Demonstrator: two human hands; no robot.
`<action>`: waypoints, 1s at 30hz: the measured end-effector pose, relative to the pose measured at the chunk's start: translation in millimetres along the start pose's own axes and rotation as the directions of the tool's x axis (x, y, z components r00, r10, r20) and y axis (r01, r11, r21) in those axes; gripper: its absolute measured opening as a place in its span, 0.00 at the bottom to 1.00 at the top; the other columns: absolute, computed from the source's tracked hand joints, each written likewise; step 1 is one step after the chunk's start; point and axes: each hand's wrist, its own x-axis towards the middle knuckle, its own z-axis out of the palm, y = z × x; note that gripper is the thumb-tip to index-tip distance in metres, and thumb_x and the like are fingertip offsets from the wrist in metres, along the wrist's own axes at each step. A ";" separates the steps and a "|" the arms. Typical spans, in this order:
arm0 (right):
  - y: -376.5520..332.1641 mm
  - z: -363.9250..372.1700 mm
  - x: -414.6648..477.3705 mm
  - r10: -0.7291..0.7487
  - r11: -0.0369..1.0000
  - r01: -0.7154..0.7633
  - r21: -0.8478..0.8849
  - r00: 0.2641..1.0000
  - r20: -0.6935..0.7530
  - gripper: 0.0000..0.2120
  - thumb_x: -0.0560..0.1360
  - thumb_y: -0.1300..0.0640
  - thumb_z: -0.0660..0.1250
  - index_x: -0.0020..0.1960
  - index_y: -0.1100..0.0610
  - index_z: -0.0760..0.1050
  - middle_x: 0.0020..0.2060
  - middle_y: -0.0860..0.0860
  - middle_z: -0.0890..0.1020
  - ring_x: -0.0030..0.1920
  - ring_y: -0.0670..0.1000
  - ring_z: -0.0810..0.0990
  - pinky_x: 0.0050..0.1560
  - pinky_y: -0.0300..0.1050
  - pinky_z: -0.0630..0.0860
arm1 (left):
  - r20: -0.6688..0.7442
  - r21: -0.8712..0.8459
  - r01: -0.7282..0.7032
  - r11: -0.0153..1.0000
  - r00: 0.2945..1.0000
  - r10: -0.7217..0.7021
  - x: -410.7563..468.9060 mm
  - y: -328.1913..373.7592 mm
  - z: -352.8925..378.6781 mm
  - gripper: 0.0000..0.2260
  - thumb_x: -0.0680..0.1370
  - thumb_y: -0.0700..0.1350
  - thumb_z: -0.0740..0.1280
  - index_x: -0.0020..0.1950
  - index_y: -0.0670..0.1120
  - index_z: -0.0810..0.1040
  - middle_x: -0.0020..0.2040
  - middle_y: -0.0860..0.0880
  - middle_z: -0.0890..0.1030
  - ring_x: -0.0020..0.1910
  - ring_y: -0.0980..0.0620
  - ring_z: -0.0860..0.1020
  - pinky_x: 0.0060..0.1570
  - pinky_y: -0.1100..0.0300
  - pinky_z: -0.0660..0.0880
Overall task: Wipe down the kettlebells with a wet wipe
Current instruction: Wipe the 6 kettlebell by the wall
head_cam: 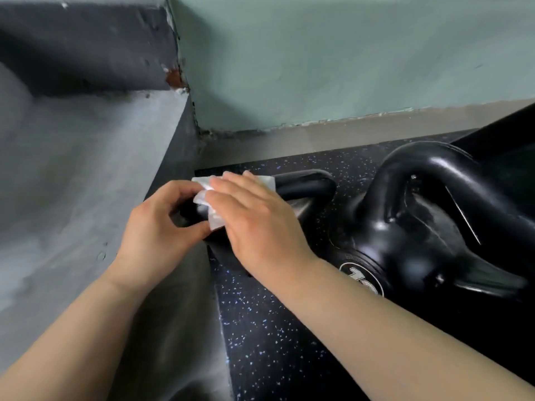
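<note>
**Wiping under way on the nearer kettlebell, larger one apparently untouched**

Head view: both hands work a white wet wipe (212,198) over the handle of the small kettlebell (307,185), which sits on the speckled floor mat (275,337) close to the corner where the grey ledge (86,169) meets the green wall (318,53). The right hand (257,224) lies flat on top of the wipe, fingers extended and held together, pressing it against the handle. The left hand (156,227) curls around the left end of the handle, thumb and fingers pinched on the lower edge of the wipe.

As a judgement, the job is in its early-to-middle stretch: the handle of this kettlebell is being cleaned, while its body and the large kettlebell (428,227) just beside it on the right seem yet to be done, though no surface shows clearly whether it is wet.

Most of the small kettlebell's body is hidden under the hands. The large one is cut off at the right edge, its number marking only partly readable. Any wipe packet is out of view.
</note>
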 end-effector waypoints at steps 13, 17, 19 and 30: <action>43.6 -29.7 -22.5 0.257 0.962 -0.240 0.131 0.958 -0.130 0.16 0.70 0.67 0.55 0.50 0.60 0.79 0.53 0.53 0.82 0.56 0.48 0.75 0.64 0.34 0.64 | 0.023 -0.061 -0.014 0.998 1.000 0.016 5.2 -11.0 -1.4 0.22 0.60 0.39 0.77 0.39 0.62 0.72 0.34 0.79 0.74 0.38 0.78 0.73 0.41 0.84 0.66; 13.3 -1.4 -10.7 0.045 0.998 -0.039 0.043 0.989 -0.143 0.13 0.73 0.65 0.56 0.45 0.64 0.80 0.49 0.58 0.84 0.52 0.58 0.81 0.62 0.48 0.67 | 0.035 -0.094 -0.032 0.995 0.999 0.035 4.7 -13.4 -3.1 0.22 0.57 0.45 0.79 0.38 0.67 0.74 0.37 0.78 0.76 0.41 0.76 0.75 0.44 0.83 0.67; 14.2 5.4 -12.1 -0.044 0.999 0.044 -0.003 0.989 -0.139 0.17 0.77 0.63 0.51 0.46 0.64 0.79 0.48 0.59 0.84 0.52 0.58 0.81 0.61 0.50 0.67 | 0.040 -0.118 -0.045 0.992 0.998 0.050 4.7 -15.5 -3.7 0.23 0.58 0.42 0.78 0.39 0.66 0.73 0.38 0.77 0.76 0.42 0.75 0.75 0.45 0.82 0.68; 43.3 -2.7 -26.1 0.097 0.995 -0.089 0.040 0.953 -0.286 0.13 0.75 0.65 0.53 0.50 0.60 0.76 0.43 0.52 0.68 0.40 0.52 0.67 0.41 0.49 0.68 | 0.085 -0.234 0.050 0.971 0.996 -0.030 3.8 -24.5 -6.5 0.16 0.58 0.45 0.73 0.40 0.57 0.72 0.37 0.72 0.79 0.40 0.71 0.78 0.47 0.78 0.72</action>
